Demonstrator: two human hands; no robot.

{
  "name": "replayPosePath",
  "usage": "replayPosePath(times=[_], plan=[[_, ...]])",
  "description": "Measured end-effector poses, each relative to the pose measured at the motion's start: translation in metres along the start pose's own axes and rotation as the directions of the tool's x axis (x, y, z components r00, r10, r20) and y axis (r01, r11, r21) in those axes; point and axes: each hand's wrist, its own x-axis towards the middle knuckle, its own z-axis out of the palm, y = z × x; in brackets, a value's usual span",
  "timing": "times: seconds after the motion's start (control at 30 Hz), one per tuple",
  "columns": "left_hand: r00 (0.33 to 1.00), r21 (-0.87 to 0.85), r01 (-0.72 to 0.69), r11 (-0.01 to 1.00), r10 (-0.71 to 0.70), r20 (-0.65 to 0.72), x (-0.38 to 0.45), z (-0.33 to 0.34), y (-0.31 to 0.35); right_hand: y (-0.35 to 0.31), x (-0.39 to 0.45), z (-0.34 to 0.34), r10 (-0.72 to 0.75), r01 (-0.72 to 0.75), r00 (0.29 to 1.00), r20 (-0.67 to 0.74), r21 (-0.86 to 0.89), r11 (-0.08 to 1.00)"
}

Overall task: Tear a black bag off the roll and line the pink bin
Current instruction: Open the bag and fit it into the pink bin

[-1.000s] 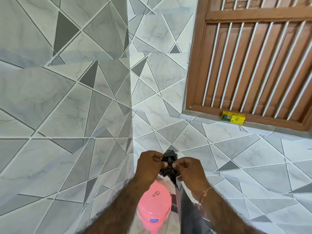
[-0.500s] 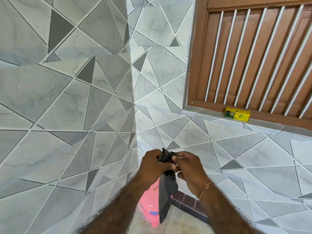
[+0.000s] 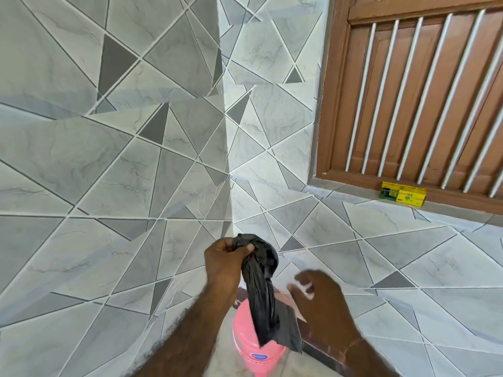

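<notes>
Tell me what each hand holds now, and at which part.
The left hand grips the black bag at its bunched top end; the rest hangs down. The right hand is open and holds nothing.

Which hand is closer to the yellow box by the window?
Right. The right hand hangs open below and left of the yellow box; the left hand, gripping the black bag, is farther left.

Black bag, pink bin, grey marbled wall tiles in triangle shapes, brown shutter, yellow-green box.
</notes>
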Motion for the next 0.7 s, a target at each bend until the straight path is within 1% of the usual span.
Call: replayPosePath(times=[0.03,0.07,0.1,0.13,0.17,0.23,0.3,0.4,0.47,0.53,0.6,0.63,0.67,0.7], plan=[[0.998,0.051,-0.035,0.998,0.033,0.045,0.002,0.0,0.001,-0.019,0.008,-0.003,-0.029,0.03,0.999,-0.016,0.099,0.995],[0.992,0.094,-0.063,0.994,0.052,0.115,0.01,-0.001,0.005,-0.043,0.019,-0.002,-0.022,0.018,1.0,0.016,0.215,0.976],[0.984,0.129,-0.087,0.988,0.065,0.165,0.01,0.0,0.006,-0.057,0.027,-0.001,-0.008,-0.025,0.995,0.103,0.314,0.949],[0.978,0.152,-0.093,0.984,0.062,0.199,0.009,0.004,0.009,-0.068,0.033,0.0,0.002,-0.066,0.986,0.169,0.373,0.925],[0.972,0.154,-0.098,0.983,0.062,0.227,0.008,0.006,0.011,-0.074,0.036,0.004,0.024,-0.106,0.98,0.198,0.415,0.904],[0.959,0.131,-0.106,0.986,0.066,0.277,0.017,0.002,0.015,-0.083,0.042,0.016,0.086,-0.168,0.979,0.187,0.481,0.861],[0.946,0.123,-0.097,0.988,0.053,0.319,0.028,-0.009,0.02,-0.086,0.046,0.018,0.142,-0.194,0.98,0.141,0.505,0.841],[0.924,0.184,-0.139,0.973,0.06,0.379,0.046,-0.032,0.03,-0.074,0.051,0.008,0.221,-0.219,0.973,0.058,0.517,0.827],[0.911,0.223,-0.188,0.956,0.085,0.404,0.056,-0.047,0.035,-0.064,0.052,0.003,0.276,-0.248,0.96,0.037,0.568,0.785],[0.929,0.234,-0.208,0.95,0.118,0.35,0.063,-0.055,0.037,-0.06,0.051,0.0,0.29,-0.252,0.957,0.029,0.585,0.771],[0.966,0.194,-0.186,0.963,0.143,0.215,0.068,-0.058,0.036,-0.055,0.051,-0.001,0.317,-0.256,0.949,0.0,0.586,0.768],[0.976,0.168,-0.176,0.97,0.149,0.16,0.07,-0.059,0.037,-0.05,0.052,-0.001,0.336,-0.271,0.942,-0.009,0.57,0.776],[0.979,0.148,-0.172,0.974,0.151,0.139,0.07,-0.059,0.038,-0.044,0.053,-0.002,0.359,-0.294,0.933,-0.018,0.537,0.791],[0.979,0.125,-0.164,0.979,0.145,0.144,0.07,-0.058,0.04,-0.037,0.056,-0.003,0.369,-0.309,0.928,-0.043,0.462,0.831]])
